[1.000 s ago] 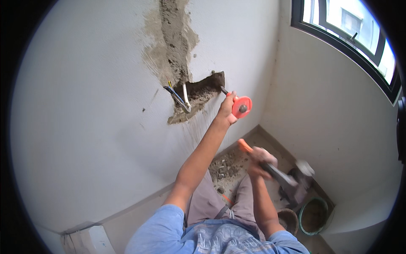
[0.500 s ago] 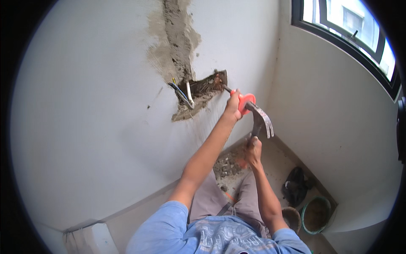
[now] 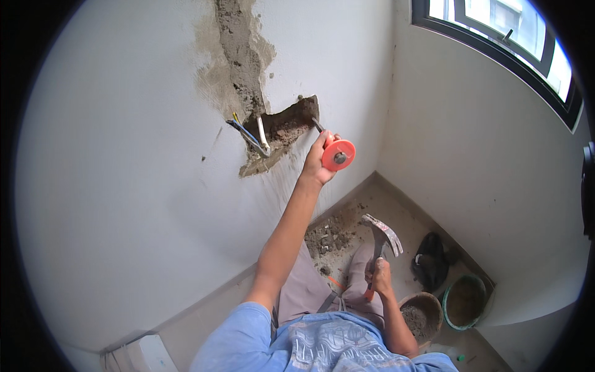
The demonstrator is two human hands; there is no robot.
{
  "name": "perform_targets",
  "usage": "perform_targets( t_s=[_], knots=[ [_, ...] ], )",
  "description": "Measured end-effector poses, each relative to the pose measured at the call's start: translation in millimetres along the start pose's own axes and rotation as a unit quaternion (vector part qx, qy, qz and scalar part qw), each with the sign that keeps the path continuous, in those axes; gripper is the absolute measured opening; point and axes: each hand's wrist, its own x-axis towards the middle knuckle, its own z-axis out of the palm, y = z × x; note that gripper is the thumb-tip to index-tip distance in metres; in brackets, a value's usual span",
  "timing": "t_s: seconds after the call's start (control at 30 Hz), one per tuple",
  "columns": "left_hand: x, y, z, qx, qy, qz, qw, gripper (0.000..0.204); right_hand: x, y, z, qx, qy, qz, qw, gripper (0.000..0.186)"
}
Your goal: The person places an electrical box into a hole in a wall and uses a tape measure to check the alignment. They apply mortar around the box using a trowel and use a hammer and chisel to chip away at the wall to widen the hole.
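A chisel with a round red hand guard point(image 3: 339, 155) is gripped in my left hand point(image 3: 318, 160). Its steel tip meets the right end of a rough hole point(image 3: 288, 127) chopped into the white wall. My right hand point(image 3: 380, 277) is wrapped round the handle of a claw hammer point(image 3: 385, 234), held low by my thigh, its head well apart from the chisel. Out of the hole's left part stick electric wires point(image 3: 245, 132) and a white conduit point(image 3: 262, 135). Above them runs a vertical band of grey mortar point(image 3: 238, 56).
Broken rubble point(image 3: 328, 239) lies on the floor along the wall. Right of my legs are a black bag point(image 3: 430, 260), a tub of grey mix point(image 3: 421, 316) and a green-rimmed basin point(image 3: 465, 302). A dark-framed window point(image 3: 496, 59) is at upper right. A white box point(image 3: 149, 354) stands lower left.
The hammer has swung down and back from the chisel's struck end to beside my thigh. My left hand still holds the chisel at the hole; the whole view has shifted slightly.
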Motion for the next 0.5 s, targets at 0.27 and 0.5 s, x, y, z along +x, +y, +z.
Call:
perform_targets(
  t_s=[0.27, 0.5],
  knots=[
    [-10.3, -28.2, 4.2, -0.036, 0.046, 0.131, 0.990, 0.017, -13.8, -14.6, -4.5, -0.038, -0.004, -0.020, 0.999, 0.062],
    [11.1, -10.1, 2.3, -0.117, -0.065, 0.020, 0.991, 0.021, 13.0, -87.7, 9.0, -0.095, 0.052, -0.181, 0.978, 0.063]
  ],
)
